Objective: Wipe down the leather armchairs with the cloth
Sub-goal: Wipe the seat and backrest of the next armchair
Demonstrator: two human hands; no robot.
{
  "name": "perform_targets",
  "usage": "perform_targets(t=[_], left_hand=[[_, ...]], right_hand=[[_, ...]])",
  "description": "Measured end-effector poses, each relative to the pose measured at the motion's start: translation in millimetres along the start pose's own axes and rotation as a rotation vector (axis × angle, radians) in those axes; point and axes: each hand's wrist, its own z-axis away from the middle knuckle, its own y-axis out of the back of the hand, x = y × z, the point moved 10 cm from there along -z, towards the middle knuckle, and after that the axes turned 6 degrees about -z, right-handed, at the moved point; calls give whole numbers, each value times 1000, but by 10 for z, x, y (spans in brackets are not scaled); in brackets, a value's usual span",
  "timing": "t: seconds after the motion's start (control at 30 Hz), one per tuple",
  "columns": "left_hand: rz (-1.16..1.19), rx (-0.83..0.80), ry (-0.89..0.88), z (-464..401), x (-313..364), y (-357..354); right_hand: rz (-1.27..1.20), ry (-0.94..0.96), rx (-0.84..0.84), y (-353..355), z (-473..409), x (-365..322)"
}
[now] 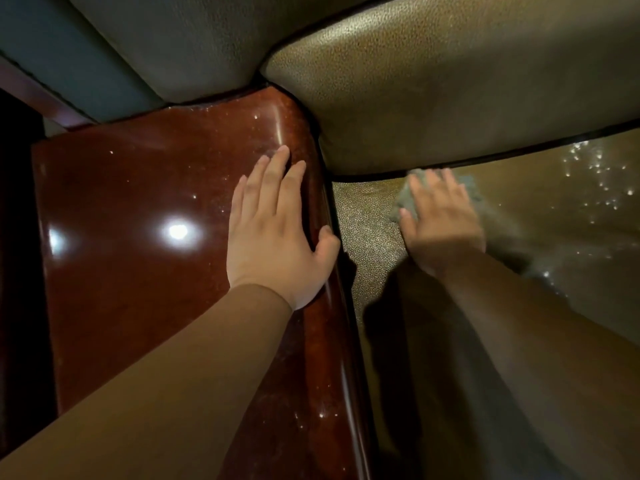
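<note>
Cloth (412,195) flat under the right hand (440,220) on the seat (367,237); left hand (273,230) splayed on the armrest (138,254). Best press evenly into that far seam.

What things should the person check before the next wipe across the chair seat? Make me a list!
1. Cloth under the right hand: ok, the fingers lie flat on top of it.
2. Cloth touching the leather seat: ok, it is pressed down near the back seam.
3. Left hand steady: ok, it rests flat on the glossy wooden armrest.
4. Room to wipe rightward: ok, bare seat lies that way, with shiny speckles on it.
5. Cloth clean enough: cannot tell, it is blurred and mostly covered.
6. Corner beside the armrest already wiped: cannot tell.
</note>
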Motion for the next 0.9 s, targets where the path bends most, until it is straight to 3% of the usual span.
perform_targets(t=[0.1,0.23,0.3,0.43,0.53,0.57,0.67,0.73,0.8,0.9], left_hand=[[6,-2,2,-1,1,11],[-2,-4,4,-4,1,18],[-2,8,4,-4,1,22],[14,30,7,4,-1,38],[11,15,5,8,2,30],[8,8,8,9,-3,26],[0,3,8,12,-9,24],[6,16,5,7,-7,30],[15,24,5,5,0,34],[17,26,8,8,-4,28]], right_hand=[[-20,-173,20,-19,103,-177],[68,321,-328,-358,300,-978],[50,410,-312,-286,273,-784],[13,-3,-32,47,114,202],[-6,-142,-25,36,192,-13],[2,-64,-74,-29,267,-275],[99,438,-376,-329,709,-1022],[54,593,-411,-233,813,-1012],[34,443,-329,-151,633,-603],[28,30,-31,117,402,75]])
